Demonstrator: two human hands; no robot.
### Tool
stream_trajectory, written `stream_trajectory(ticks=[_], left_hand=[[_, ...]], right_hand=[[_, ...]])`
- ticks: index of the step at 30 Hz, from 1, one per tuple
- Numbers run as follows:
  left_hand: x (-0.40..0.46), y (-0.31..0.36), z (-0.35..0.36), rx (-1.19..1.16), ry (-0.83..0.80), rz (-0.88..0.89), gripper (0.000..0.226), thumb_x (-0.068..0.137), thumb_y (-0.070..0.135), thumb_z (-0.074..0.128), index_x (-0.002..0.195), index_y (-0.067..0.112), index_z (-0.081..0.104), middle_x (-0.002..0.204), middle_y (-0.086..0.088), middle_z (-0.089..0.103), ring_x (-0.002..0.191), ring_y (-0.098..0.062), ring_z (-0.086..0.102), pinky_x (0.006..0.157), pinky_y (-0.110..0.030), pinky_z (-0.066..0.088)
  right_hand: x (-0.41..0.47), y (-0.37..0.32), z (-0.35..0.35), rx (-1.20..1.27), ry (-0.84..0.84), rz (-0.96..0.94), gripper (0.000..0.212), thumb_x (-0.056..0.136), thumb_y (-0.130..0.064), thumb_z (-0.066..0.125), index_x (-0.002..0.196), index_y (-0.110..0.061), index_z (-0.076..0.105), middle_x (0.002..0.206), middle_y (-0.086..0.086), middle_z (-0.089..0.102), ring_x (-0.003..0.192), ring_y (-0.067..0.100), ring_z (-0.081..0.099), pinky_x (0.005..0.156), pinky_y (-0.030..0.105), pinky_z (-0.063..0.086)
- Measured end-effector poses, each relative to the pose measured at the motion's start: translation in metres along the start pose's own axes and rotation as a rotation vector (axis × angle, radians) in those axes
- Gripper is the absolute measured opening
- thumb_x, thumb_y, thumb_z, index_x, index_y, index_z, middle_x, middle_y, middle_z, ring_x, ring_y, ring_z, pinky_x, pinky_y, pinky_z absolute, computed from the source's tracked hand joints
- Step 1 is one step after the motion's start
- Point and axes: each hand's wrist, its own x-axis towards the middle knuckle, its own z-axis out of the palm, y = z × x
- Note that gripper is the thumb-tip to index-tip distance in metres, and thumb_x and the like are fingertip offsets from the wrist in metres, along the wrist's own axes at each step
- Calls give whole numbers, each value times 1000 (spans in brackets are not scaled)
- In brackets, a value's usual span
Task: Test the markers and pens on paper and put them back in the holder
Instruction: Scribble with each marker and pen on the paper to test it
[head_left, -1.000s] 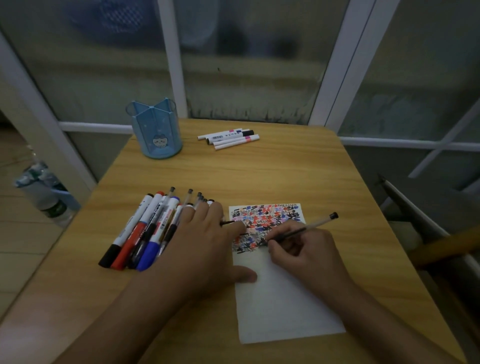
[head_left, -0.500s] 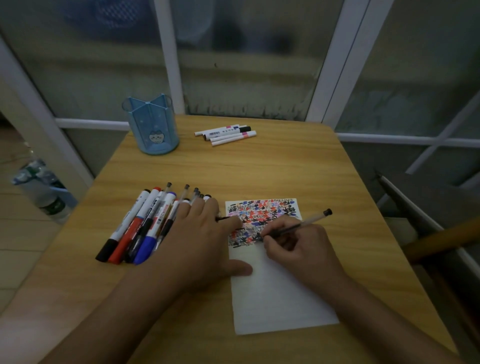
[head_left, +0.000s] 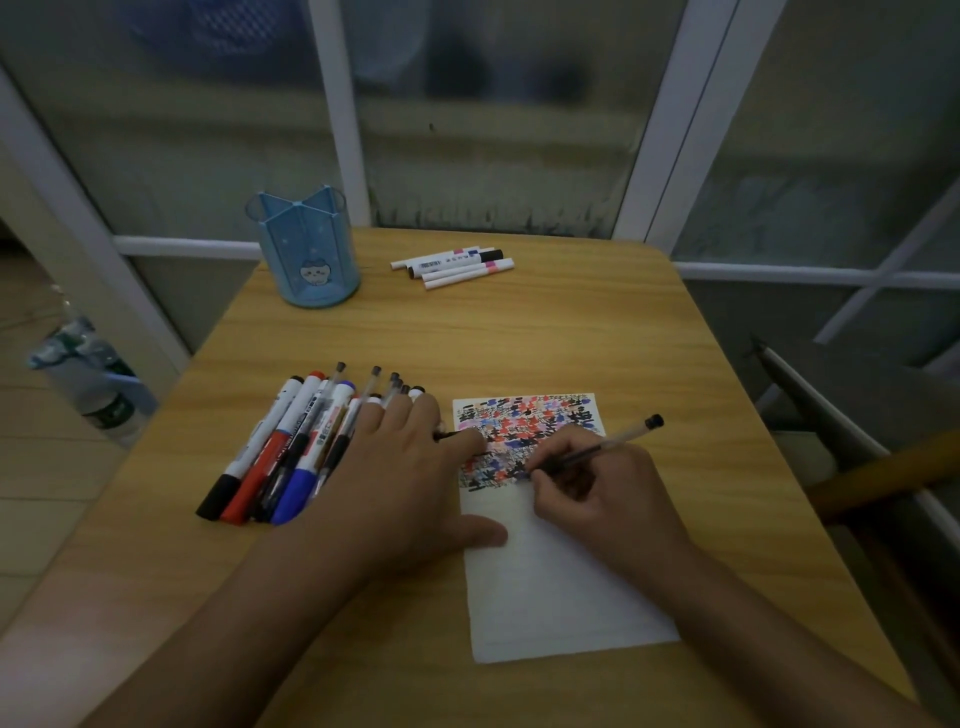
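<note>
Barely anything has shifted since the earlier frame: my right hand (head_left: 592, 493) has crept its pen (head_left: 597, 451) a touch along the lower edge of the scribbles, and the view has tilted slightly. Fingers are curled and pinching the clear pen low on its barrel, tip down on the paper (head_left: 550, 571) at centre frame, capped end pointing up-right. My left hand (head_left: 410, 478) lies flat and spread, thumb and forefinger pressing the sheet's left edge, a small black pen cap (head_left: 445, 435) peeking out beside the forefinger. Progress, as I judge it: testing looks well along, since the sheet's top is dense with red, blue and black marks, but putting back hasn't begun. The pile of markers and pens (head_left: 291, 447) sits just left of my left hand, partly under its fingers; four white markers (head_left: 452, 266) lie upper centre; the blue holder (head_left: 306, 249), upper left, shows nothing inside it.
</note>
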Motion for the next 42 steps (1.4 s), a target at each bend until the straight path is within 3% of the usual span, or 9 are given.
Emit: stream_trajectory(ticks=[5, 9, 13, 16, 20, 25, 37, 42], left_hand=[[1, 0, 0, 3, 3, -6, 90, 71, 89, 40, 147, 45, 21, 151, -6, 21, 142, -29, 13, 117, -48, 10], [0, 1, 0, 4, -6, -5, 89, 72, 88, 40, 148, 45, 21, 151, -6, 21, 142, -29, 14, 116, -47, 12], [0, 1, 0, 10, 5, -2, 88, 72, 88, 40, 147, 45, 22, 149, -7, 24, 140, -28, 17, 116, -47, 13], [0, 1, 0, 12, -1, -3, 89, 72, 88, 39, 147, 45, 21, 150, -7, 23, 141, -28, 16, 116, -47, 13], [0, 1, 0, 11, -4, -3, 89, 72, 88, 40, 148, 45, 21, 150, -7, 23, 141, -28, 15, 117, -48, 11], [-1, 1, -1, 9, -15, -2, 89, 73, 88, 39, 148, 44, 20, 152, -7, 21, 142, -29, 14, 117, -48, 10], [-2, 2, -2, 19, -13, 0, 89, 73, 87, 39, 148, 44, 20, 148, -6, 24, 139, -27, 18, 116, -47, 12], [-1, 2, -2, 12, -19, 0, 88, 74, 87, 39, 148, 44, 19, 150, -7, 23, 141, -28, 16, 117, -47, 11]], right_hand=[[0, -1, 0, 13, -11, -20, 14, 88, -13, 71, 94, -26, 72, 79, -14, 68, 74, 4, 66, 62, 11, 48], [0, -1, 0, 13, 0, 6, 16, 85, -8, 71, 88, -24, 70, 68, -15, 64, 64, 2, 63, 55, 8, 41], [0, -1, 1, 3, -28, -15, 12, 89, -14, 70, 95, -24, 71, 77, -17, 66, 73, 2, 64, 60, 10, 45], [1, -1, 0, 15, -25, -1, 11, 89, -12, 69, 92, -23, 70, 73, -15, 64, 69, 2, 62, 58, 9, 42], [0, -1, 0, 16, -44, -37, 10, 88, -19, 67, 93, -27, 70, 78, -15, 67, 74, 6, 65, 61, 16, 50], [1, 0, 0, 0, -7, -6, 10, 87, -15, 68, 89, -25, 68, 69, -14, 63, 67, 2, 62, 56, 10, 41], [0, -3, 0, 25, -49, -23, 12, 89, -10, 69, 93, -21, 71, 77, -12, 66, 71, 6, 64, 60, 9, 44], [0, -4, -2, 24, -21, 6, 12, 88, -9, 69, 92, -20, 69, 70, -11, 64, 66, 4, 62, 55, 11, 42]])
